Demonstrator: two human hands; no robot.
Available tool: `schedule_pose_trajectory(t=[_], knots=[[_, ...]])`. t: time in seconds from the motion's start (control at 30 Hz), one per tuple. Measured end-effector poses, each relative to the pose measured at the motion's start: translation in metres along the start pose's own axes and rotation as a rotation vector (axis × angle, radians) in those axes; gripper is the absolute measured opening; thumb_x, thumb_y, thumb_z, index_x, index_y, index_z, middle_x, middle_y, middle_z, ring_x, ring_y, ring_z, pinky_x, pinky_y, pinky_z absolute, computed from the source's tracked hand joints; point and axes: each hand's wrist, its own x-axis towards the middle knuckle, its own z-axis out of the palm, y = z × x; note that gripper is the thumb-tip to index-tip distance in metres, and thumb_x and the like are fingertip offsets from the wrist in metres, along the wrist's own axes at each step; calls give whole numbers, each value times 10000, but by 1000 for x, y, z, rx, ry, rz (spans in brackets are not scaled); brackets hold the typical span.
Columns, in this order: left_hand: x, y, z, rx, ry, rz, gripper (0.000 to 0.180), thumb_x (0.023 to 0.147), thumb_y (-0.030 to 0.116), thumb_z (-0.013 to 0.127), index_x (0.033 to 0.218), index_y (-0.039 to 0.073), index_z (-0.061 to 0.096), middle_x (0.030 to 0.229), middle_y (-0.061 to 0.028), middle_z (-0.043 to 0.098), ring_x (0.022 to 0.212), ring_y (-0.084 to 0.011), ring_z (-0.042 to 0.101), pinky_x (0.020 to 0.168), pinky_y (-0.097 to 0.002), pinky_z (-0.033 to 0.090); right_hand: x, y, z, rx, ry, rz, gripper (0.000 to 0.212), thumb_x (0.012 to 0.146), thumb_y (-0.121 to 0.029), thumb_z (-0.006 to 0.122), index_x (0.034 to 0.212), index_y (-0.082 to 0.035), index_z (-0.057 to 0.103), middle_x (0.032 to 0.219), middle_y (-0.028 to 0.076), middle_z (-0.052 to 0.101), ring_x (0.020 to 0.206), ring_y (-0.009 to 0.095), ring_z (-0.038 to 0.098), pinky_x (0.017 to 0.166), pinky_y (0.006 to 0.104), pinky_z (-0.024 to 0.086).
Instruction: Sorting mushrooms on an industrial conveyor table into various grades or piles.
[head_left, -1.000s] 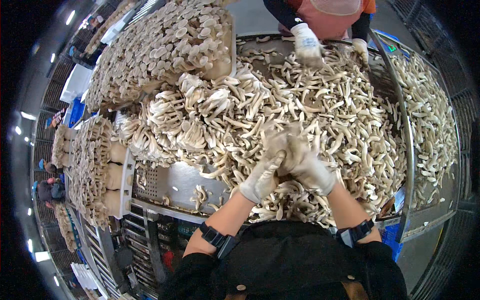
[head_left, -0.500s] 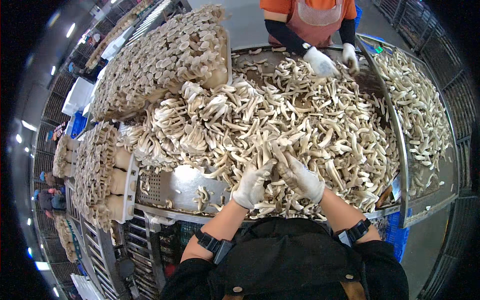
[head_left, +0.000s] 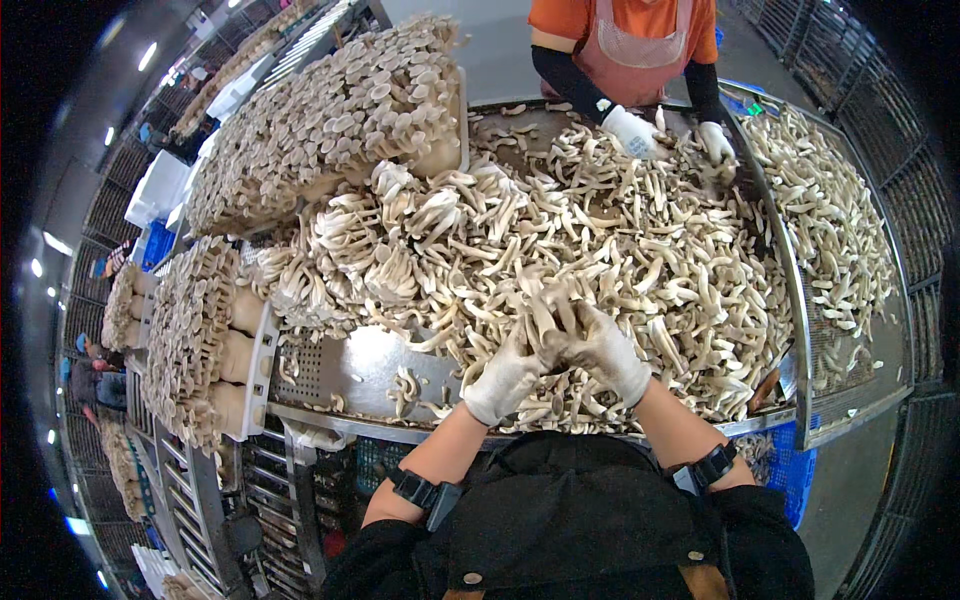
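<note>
A deep heap of loose pale mushrooms covers a perforated metal table. Both my hands wear white gloves and meet over the near part of the heap. My left hand and my right hand are closed together on one clump of mushrooms, lifted slightly above the pile. Black sleeves with wrist straps cover my forearms. Across the table a person in an orange top and pink apron has gloved hands in the far side of the heap.
Trays of upright mushroom clusters are stacked at the back left and along the left edge. A second tray of loose mushrooms lies to the right behind a metal rim. A blue crate sits below the table's right corner.
My two hands have drawn back toward me along the heap and stayed together on a mushroom clump. The person opposite has shifted both hands to the right.
</note>
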Motion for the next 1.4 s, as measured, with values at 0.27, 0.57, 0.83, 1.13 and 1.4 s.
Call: schedule_pose_trajectory(t=[0.27, 0.57, 0.83, 1.13, 1.4], knots=[[7, 6, -1, 199, 171, 71, 371, 778, -36, 592, 1132, 14, 492, 965, -33, 583, 838, -100, 560, 743, -234, 467, 1, -16, 2, -296, 148, -35, 433, 750, -173, 701, 1087, 34, 524, 906, 68, 613, 813, 132, 558, 732, 265, 460], [18, -4, -4, 281, 92, -19, 408, 828, 16, 596, 1205, 27, 439, 1035, -18, 543, 909, -98, 522, 797, -229, 435, 9, 14, -10, -130, 247, -8, 555, 725, -118, 728, 1189, 1, 448, 884, 79, 596, 738, 144, 561, 645, 288, 472], [18, -11, -44, -252, 25, -67, 360, 839, 53, 562, 1182, 14, 459, 1037, -38, 544, 938, -113, 532, 816, -232, 435, 5, 3, -4, 260, 138, 254, 492, 769, -15, 639, 1221, -15, 445, 1060, 41, 550, 870, 112, 540, 676, 219, 469], [30, -5, -32, 274, 219, -19, 283, 790, 18, 567, 1070, -12, 538, 935, -45, 578, 808, -88, 527, 718, -217, 431, 22, -1, -12, -187, -22, 130, 689, 682, -87, 742, 1267, -24, 383, 1149, 108, 516, 987, 173, 542, 850, 282, 453], [30, 13, -63, 914, 447, 217, 248, 816, 214, 636, 921, -11, 624, 791, -53, 588, 653, -100, 533, 583, -229, 421, 72, -72, -50, -464, -65, 392, 710, 740, -249, 702, 1293, -1, 332, 1047, 153, 606, 900, 226, 609, 795, 322, 498]])
